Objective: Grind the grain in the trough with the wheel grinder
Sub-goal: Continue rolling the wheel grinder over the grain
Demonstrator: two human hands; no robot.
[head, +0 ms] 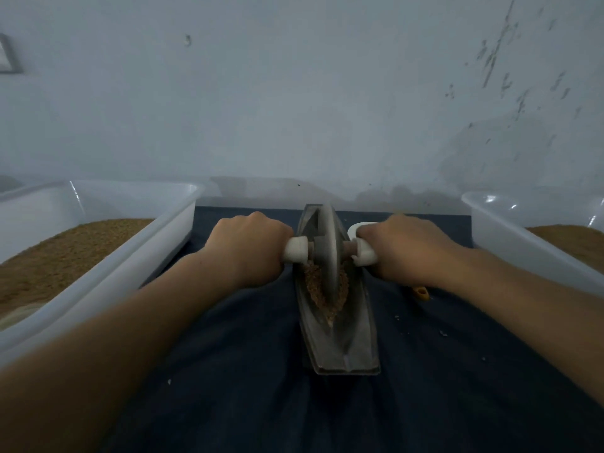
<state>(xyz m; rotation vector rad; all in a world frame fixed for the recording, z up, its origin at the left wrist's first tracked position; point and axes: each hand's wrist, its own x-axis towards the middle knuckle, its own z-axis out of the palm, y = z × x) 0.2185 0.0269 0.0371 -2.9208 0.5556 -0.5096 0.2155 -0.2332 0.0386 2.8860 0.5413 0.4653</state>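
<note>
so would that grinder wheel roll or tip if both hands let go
Likely rolls: the wheel is a thin disc on edge in the curved trough. Probably tips unheld; only the left hand and right hand on its handles steady it. Looks metal, so likely heavy.

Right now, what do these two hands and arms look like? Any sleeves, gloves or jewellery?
The left hand and right hand are ungloved, with no watch or band at either wrist. The left forearm and right forearm are bare to the picture's edge, no sleeve showing. Rings cannot be judged from this angle.
</note>
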